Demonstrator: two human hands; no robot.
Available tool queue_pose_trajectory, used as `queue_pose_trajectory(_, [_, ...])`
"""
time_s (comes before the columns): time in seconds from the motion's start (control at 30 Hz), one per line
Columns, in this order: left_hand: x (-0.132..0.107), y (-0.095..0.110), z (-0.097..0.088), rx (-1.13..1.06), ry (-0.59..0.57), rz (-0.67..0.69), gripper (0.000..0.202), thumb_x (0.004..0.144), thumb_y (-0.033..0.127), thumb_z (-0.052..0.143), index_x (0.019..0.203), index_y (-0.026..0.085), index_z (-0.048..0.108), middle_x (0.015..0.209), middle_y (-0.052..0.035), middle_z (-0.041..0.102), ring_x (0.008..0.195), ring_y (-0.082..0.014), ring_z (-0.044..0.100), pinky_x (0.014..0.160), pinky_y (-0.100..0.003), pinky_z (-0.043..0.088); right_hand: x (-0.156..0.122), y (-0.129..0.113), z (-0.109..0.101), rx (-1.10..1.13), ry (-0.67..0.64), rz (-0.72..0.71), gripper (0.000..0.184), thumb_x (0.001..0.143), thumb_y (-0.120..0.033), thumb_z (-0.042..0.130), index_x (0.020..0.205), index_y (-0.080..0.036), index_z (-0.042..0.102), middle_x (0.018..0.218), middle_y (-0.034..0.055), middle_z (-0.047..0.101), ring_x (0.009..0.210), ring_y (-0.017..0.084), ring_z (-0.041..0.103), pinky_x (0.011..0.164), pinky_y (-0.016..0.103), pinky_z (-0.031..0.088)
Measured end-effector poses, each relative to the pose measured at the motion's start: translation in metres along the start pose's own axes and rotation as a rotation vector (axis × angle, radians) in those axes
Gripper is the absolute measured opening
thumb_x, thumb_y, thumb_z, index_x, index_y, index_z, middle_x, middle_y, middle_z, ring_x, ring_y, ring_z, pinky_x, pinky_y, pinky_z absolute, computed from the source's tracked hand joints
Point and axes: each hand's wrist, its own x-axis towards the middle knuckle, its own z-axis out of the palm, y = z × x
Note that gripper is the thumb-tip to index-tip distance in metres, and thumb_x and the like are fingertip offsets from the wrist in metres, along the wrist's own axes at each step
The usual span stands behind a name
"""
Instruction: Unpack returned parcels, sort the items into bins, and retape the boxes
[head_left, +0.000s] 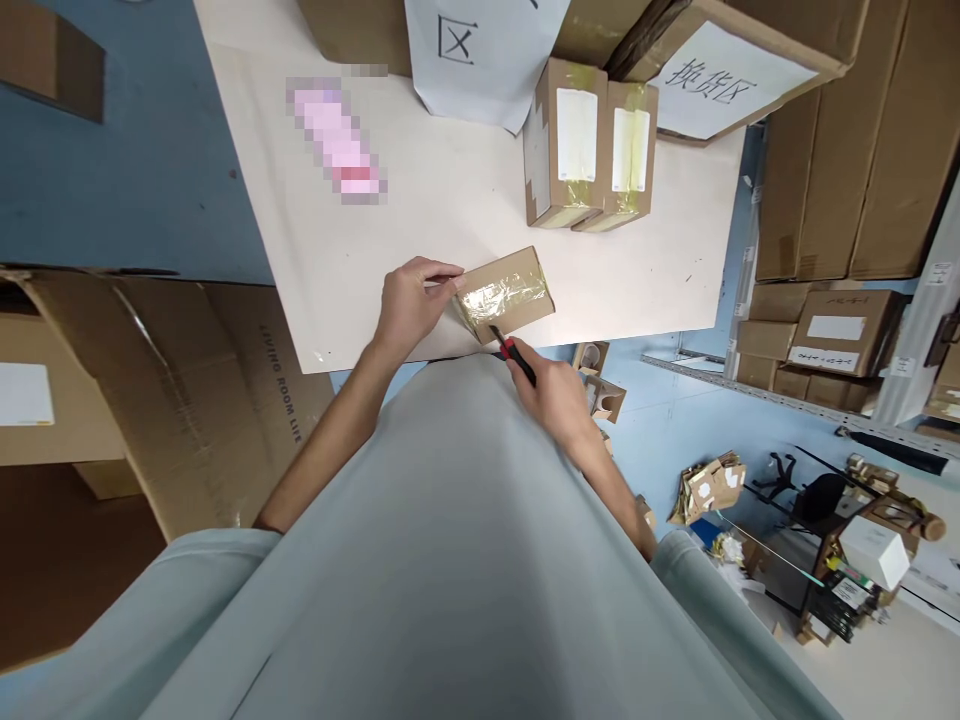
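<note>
A small cardboard box (517,280) wrapped in shiny clear tape lies near the front edge of the pale table (420,210). My left hand (411,303) is curled over the box's left end, holding it down. My right hand (553,392) is closed round a red and black utility knife (511,352), whose tip touches the taped front face of the box.
Two taped boxes with white labels (589,145) stand at the back of the table, next to a white paper sign (480,50) and a large labelled carton (739,60). A big open carton (187,380) stands at the left. Shelves of boxes (832,340) and scraps on the floor are at the right.
</note>
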Motion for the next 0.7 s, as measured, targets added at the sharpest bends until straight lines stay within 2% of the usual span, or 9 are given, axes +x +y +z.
queue_pose_trajectory(0.13, [-0.011,0.009,0.005,0.138,0.064,0.049,0.028,0.105,0.035,0.072,0.130,0.025,0.082,0.137,-0.0096,0.078,0.127,-0.0297,0.074,0.116,-0.051,0.064,0.014,0.027,-0.006,0.130,0.205,0.038,0.054,0.122,-0.039,0.039,0.170,-0.023,0.059,0.127,0.0121,0.088,0.114,0.034,0.083,0.095,0.037,0.060])
queue_pose_trajectory(0.23, [-0.014,0.026,0.023,0.263,0.095,0.162,0.030,0.109,0.037,0.068,0.135,0.029,0.079,0.146,-0.0104,0.074,0.143,-0.0343,0.065,0.128,-0.057,0.053,0.030,0.047,-0.010,0.173,0.289,0.065,0.055,0.121,-0.037,0.035,0.169,-0.022,0.058,0.138,0.0129,0.085,0.119,0.034,0.082,0.102,0.041,0.061])
queue_pose_trajectory(0.37, [-0.008,0.046,0.064,0.324,-0.063,0.317,0.028,0.114,0.040,0.059,0.132,0.030,0.079,0.148,-0.0106,0.074,0.160,-0.0366,0.054,0.139,-0.063,0.040,0.046,0.067,-0.015,0.165,0.280,0.076,0.059,0.118,-0.034,0.039,0.174,-0.021,0.053,0.150,0.0139,0.080,0.129,0.034,0.079,0.108,0.044,0.062])
queue_pose_trajectory(0.43, [-0.003,0.050,0.083,0.355,-0.110,0.330,0.027,0.115,0.043,0.060,0.130,0.031,0.079,0.150,-0.0103,0.073,0.165,-0.0379,0.050,0.143,-0.067,0.030,0.052,0.073,-0.016,0.174,0.250,0.067,0.061,0.118,-0.033,0.040,0.177,-0.022,0.050,0.152,0.0134,0.079,0.132,0.033,0.078,0.109,0.043,0.062])
queue_pose_trajectory(0.5, [0.001,0.050,0.096,0.383,-0.109,0.312,0.027,0.116,0.045,0.059,0.127,0.031,0.078,0.153,-0.0098,0.072,0.166,-0.0383,0.050,0.144,-0.070,0.024,0.057,0.078,-0.016,0.194,0.230,0.039,0.061,0.117,-0.030,0.041,0.177,-0.021,0.050,0.152,0.0132,0.079,0.132,0.032,0.077,0.110,0.042,0.061])
queue_pose_trajectory(0.6, [0.003,0.045,0.104,0.395,-0.075,0.298,0.028,0.117,0.044,0.055,0.127,0.031,0.078,0.155,-0.0098,0.073,0.166,-0.0374,0.052,0.143,-0.071,0.027,0.066,0.081,-0.019,0.216,0.208,-0.017,0.062,0.116,-0.027,0.041,0.177,-0.018,0.049,0.148,0.0134,0.080,0.129,0.031,0.078,0.110,0.042,0.061])
queue_pose_trajectory(0.7, [0.003,0.040,0.102,0.390,-0.062,0.307,0.028,0.117,0.043,0.055,0.127,0.032,0.078,0.154,-0.0094,0.075,0.165,-0.0365,0.053,0.140,-0.070,0.032,0.075,0.079,-0.025,0.203,0.176,-0.062,0.064,0.115,-0.027,0.041,0.179,-0.018,0.046,0.144,0.0137,0.081,0.126,0.031,0.078,0.109,0.043,0.061])
